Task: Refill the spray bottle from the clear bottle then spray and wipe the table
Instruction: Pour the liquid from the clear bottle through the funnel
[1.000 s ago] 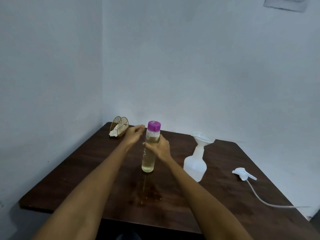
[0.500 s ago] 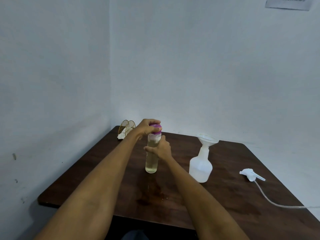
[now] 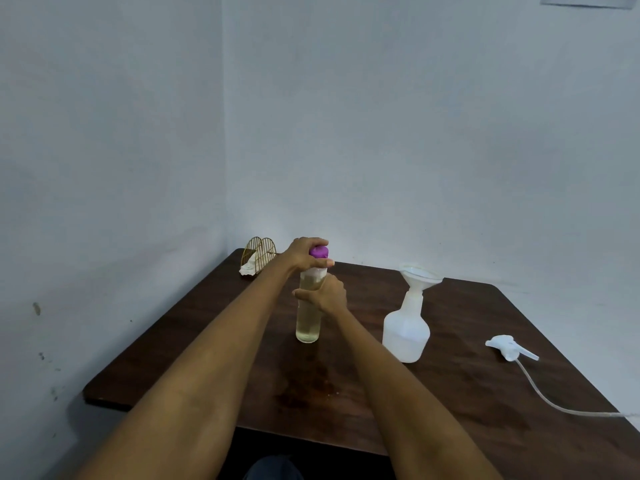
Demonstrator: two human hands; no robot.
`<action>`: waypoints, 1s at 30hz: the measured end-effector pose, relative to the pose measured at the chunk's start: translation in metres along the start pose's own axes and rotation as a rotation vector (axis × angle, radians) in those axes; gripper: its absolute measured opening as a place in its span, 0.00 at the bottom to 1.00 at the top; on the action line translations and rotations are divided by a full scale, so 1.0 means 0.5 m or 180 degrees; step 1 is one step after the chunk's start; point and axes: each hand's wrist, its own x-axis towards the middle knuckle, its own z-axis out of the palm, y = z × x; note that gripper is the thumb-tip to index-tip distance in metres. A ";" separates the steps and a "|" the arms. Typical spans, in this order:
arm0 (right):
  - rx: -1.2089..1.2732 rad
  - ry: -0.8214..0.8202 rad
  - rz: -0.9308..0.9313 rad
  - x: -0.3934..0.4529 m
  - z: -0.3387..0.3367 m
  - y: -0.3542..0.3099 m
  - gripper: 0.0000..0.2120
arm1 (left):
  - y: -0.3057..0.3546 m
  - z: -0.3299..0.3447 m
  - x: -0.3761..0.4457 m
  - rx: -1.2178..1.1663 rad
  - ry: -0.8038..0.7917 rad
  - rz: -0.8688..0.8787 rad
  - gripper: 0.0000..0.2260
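A tall clear bottle [image 3: 308, 323] of pale yellow liquid stands upright on the dark wooden table [image 3: 467, 393]. My left hand [image 3: 303, 254] is closed over its purple cap [image 3: 319, 251] from above. Around the bottle's upper body my right hand [image 3: 327, 293] holds tight. To the right stands the white spray bottle [image 3: 407, 332] with a white funnel [image 3: 420, 276] seated in its neck. Its spray head [image 3: 508, 347], with a long thin tube [image 3: 554, 403], lies loose on the table at the right.
A gold wire napkin holder [image 3: 259, 252] with a white tissue [image 3: 248, 269] sits at the table's far left corner against the walls. A damp stain [image 3: 308, 386] marks the wood in front of the clear bottle. The table's near edge lies close to me.
My left hand moved from beside the bottle onto the purple cap and closed over it. My right hand kept its hold on the bottle body. The camera view shifted slightly.
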 end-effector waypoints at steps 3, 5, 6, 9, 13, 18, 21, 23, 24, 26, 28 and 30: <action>-0.0152 0.0005 0.0005 -0.003 -0.002 -0.006 0.30 | 0.009 0.031 -0.004 0.0353 0.0677 -0.0218 0.29; -0.0157 0.0013 0.0035 -0.004 -0.001 -0.004 0.29 | 0.017 0.050 -0.010 0.0477 0.1199 -0.0447 0.33; -0.0113 0.0034 0.0071 -0.005 0.001 -0.001 0.29 | 0.020 0.056 -0.012 0.0528 0.1396 -0.0522 0.34; 0.0108 0.0080 0.0109 0.000 0.000 0.005 0.28 | 0.021 0.043 -0.010 0.0285 0.1753 -0.0621 0.31; 0.0087 0.0082 0.0036 -0.002 0.001 0.004 0.29 | 0.000 0.011 -0.006 -0.0023 0.1829 -0.0389 0.25; 0.0106 0.0083 0.0020 -0.008 0.001 0.004 0.30 | -0.002 0.026 0.009 -0.0436 0.1086 -0.0271 0.25; 0.0073 0.0102 0.0005 -0.009 -0.001 0.005 0.30 | -0.017 0.017 -0.002 -0.0165 0.1906 -0.0291 0.25; 0.0048 0.0087 -0.0019 -0.009 -0.001 0.004 0.30 | -0.031 0.010 -0.009 0.0001 0.2169 -0.0359 0.26; 0.0032 0.0078 -0.0020 -0.009 -0.001 0.003 0.30 | -0.036 0.009 -0.009 0.0014 0.2126 -0.0372 0.26; 0.0009 0.0077 0.0002 -0.008 0.000 0.001 0.30 | -0.037 0.010 -0.004 -0.0392 0.1728 -0.0341 0.22; 0.0010 0.0086 0.0024 -0.008 0.002 0.000 0.30 | -0.025 0.016 -0.004 -0.0904 0.1021 -0.0314 0.26; 0.0010 0.0108 0.0053 -0.009 0.003 -0.002 0.30 | -0.010 0.027 -0.002 -0.1035 0.0656 -0.0318 0.31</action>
